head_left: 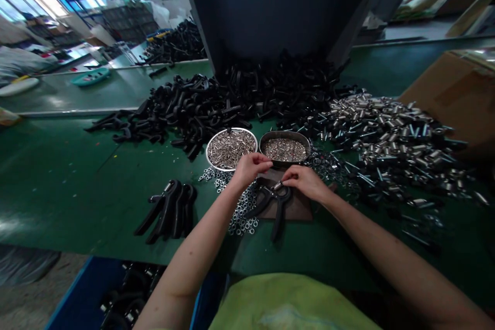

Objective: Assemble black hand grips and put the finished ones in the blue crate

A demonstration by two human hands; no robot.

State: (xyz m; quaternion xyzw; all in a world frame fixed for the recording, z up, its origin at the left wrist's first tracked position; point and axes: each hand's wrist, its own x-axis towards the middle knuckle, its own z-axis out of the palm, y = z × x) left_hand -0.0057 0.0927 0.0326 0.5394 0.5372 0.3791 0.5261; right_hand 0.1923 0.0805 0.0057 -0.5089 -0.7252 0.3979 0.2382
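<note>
My left hand (252, 169) is above the front edge of the work pad, between two containers of small metal parts. Its thumb and fingers are pinched together; whatever they hold is too small to make out. My right hand (306, 181) pinches the upper end of a black spring clamp (278, 216), by a silvery coil (277, 185). The clamp's two handles spread toward me over a brown pad (302, 209). Behind my hands stand a white-rimmed bowl of small metal pins (208, 153) and a dark oval tin of tiny metal pieces (308, 144).
Loose nuts (243, 216) lie left of the pad. Several black clamps (170, 211) rest farther left. Black handles (185, 103) pile up before a tipped grey bin (270, 10). Springs and bolts (394, 134) heap at right by a cardboard box (460, 98). A blue crate (83, 294) stands below.
</note>
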